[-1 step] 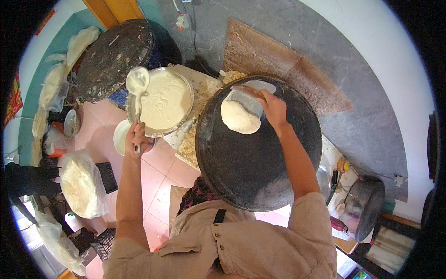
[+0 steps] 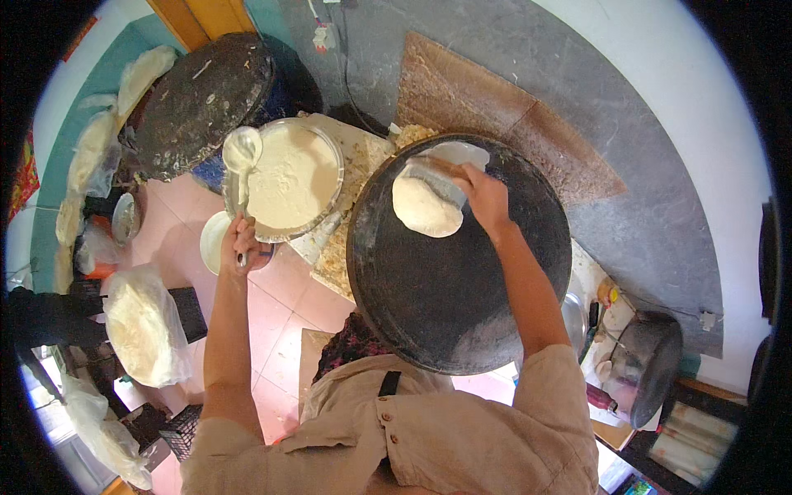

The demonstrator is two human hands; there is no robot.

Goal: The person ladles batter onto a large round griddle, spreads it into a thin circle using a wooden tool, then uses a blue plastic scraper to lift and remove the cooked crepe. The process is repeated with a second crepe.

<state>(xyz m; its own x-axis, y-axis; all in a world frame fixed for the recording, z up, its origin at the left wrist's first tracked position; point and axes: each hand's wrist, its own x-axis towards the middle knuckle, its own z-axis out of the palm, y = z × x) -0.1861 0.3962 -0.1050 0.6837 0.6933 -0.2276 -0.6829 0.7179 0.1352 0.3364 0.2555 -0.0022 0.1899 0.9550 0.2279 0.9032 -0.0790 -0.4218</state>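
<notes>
My left hand [image 2: 238, 243] is closed round the handle of a metal ladle [image 2: 242, 148] coated with pale batter. The ladle's bowl is over the left rim of a wide metal basin [image 2: 339, 157] full of thick cream batter [image 2: 293, 177]. To the right, my right hand [image 2: 485, 196] grips a flat, greyish scraper [image 2: 441, 177] by its edge nearest me. Beside the scraper, a rounded mound of batter [image 2: 426, 208] lies on the upper part of a large round black griddle [image 2: 445, 305].
A dark, crusted round lid [image 2: 206, 99] covers a blue drum at the back left. Below the basin is a white bowl [image 2: 213, 242]. A plastic-wrapped pale stack [image 2: 144, 330] stands at the left. Right of the griddle sits a dark pot [image 2: 652, 363].
The ladle's bowl has dropped slightly toward me over the basin's left rim. My right hand, the scraper and the batter mound look almost unmoved.
</notes>
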